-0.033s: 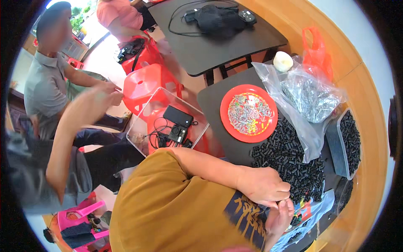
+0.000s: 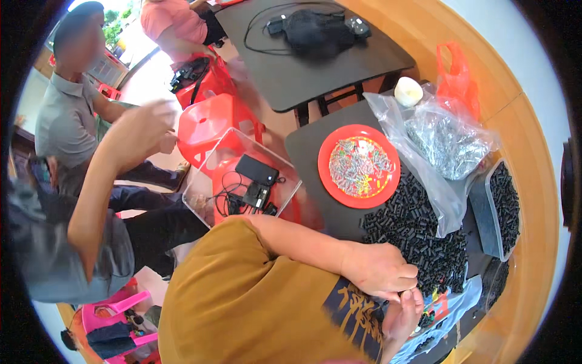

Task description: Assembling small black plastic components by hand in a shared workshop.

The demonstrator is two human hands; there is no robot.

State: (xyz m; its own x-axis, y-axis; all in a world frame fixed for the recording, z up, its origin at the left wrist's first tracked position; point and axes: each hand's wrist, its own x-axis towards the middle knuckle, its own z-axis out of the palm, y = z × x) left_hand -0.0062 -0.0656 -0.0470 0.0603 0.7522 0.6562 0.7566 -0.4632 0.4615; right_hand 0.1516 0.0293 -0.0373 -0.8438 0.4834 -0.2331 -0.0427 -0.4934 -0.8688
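My left hand is closed in a pinch, its fingertips meeting those of my right hand, which is also closed. Whatever small thing they hold between them is hidden by the fingers. Just beyond the hands lies a large heap of small black tube-like pieces on the dark table. A light blue plastic sheet or bag, with some black pieces close to my right hand, lies beside it. Past the heap sits a red round plate strewn with small shiny silvery pieces and some yellow ones.
A clear bag of silvery pieces, a white round object and a red plastic bag stand by the wall. A clear bin holds black pieces. Red stools and people are at the left.
The hand of the nearby person at the left has risen a little and is blurred. My own hands have hardly moved.
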